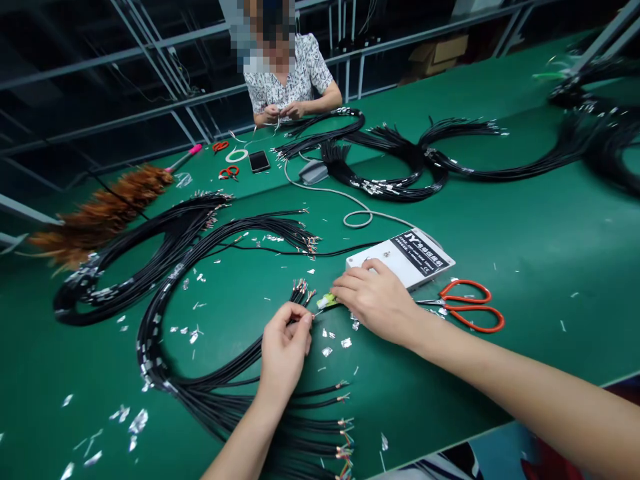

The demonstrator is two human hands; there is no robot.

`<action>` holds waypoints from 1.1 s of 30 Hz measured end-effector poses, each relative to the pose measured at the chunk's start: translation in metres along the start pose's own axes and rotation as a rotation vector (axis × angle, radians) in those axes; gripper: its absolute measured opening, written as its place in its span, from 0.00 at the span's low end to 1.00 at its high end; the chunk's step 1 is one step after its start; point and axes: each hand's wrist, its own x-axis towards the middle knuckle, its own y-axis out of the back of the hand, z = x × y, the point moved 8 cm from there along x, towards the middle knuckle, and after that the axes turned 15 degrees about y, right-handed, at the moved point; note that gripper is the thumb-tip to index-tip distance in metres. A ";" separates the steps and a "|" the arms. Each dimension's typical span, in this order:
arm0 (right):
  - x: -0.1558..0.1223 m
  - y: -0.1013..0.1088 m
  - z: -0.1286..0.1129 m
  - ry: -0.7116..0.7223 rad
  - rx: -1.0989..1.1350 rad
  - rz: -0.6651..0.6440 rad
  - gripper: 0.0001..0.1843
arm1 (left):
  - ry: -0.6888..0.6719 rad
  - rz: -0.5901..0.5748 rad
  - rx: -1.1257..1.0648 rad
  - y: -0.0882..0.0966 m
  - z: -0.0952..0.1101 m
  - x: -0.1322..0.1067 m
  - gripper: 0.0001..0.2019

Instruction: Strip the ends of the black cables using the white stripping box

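Note:
My left hand (287, 350) is closed in a pinch on the end of a black cable, with a thin wire tip reaching toward a yellow-green tip piece (327, 301). That piece sits at the front of a white wire-twisting machine (385, 257) with a black label. My right hand (373, 300) is curled over the machine's front edge, fingers close to the yellow-green piece; its thumb is hidden. A bundle of black cables (155, 333) with stripped, coloured wire ends loops around my left hand and passes under my left forearm.
Orange-handled scissors (473, 307) lie right of the machine. Foil scraps (139, 421) litter the green table (550, 287). More cable bundles (400, 190), a phone (259, 162), a grey pedal-like block (314, 172) and a feather duster (115, 210) lie farther back. A person (290, 87) works opposite.

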 end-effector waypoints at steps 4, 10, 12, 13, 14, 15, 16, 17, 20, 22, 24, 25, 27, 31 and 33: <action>0.002 -0.001 -0.001 -0.008 0.009 -0.067 0.07 | -0.018 0.019 0.016 0.000 0.000 0.004 0.11; 0.004 -0.006 -0.001 -0.034 -0.075 -0.062 0.07 | -0.053 0.051 0.061 -0.001 0.003 0.011 0.08; 0.004 -0.006 -0.001 -0.021 -0.086 -0.040 0.09 | -0.059 0.057 0.075 -0.002 0.003 0.012 0.07; 0.005 -0.006 -0.001 -0.016 -0.087 -0.032 0.09 | -0.059 0.058 0.081 -0.002 0.003 0.013 0.07; 0.005 -0.005 -0.001 -0.014 -0.088 -0.027 0.09 | -0.058 0.058 0.086 -0.002 0.002 0.014 0.07; 0.005 -0.005 0.000 -0.015 -0.089 -0.025 0.09 | -0.057 0.058 0.090 -0.003 0.002 0.014 0.07; 0.005 -0.004 0.000 -0.017 -0.088 -0.026 0.09 | -0.055 0.057 0.094 -0.003 0.001 0.014 0.07; 0.005 -0.003 0.000 -0.021 -0.087 -0.027 0.09 | -0.054 0.055 0.097 -0.004 0.000 0.015 0.07; 0.005 -0.002 0.000 -0.033 -0.083 -0.045 0.08 | -0.051 0.050 0.108 -0.005 0.000 0.015 0.07; 0.006 -0.003 -0.001 -0.041 -0.073 -0.061 0.06 | -0.051 0.049 0.113 -0.005 0.000 0.016 0.07; 0.007 -0.003 -0.002 -0.051 -0.064 -0.077 0.05 | -0.050 0.051 0.117 -0.005 0.001 0.016 0.07; 0.007 -0.003 -0.002 -0.055 -0.060 -0.083 0.05 | -0.050 0.052 0.118 -0.005 0.001 0.016 0.07; 0.007 -0.001 -0.002 -0.062 -0.041 -0.077 0.02 | -0.049 0.056 0.123 -0.005 0.001 0.016 0.07; -0.009 0.022 0.001 -0.084 0.024 0.101 0.08 | -0.052 0.056 0.128 -0.004 0.000 0.017 0.07; -0.031 0.040 0.007 -0.151 0.049 0.277 0.08 | -0.056 0.051 0.121 -0.004 -0.001 0.017 0.07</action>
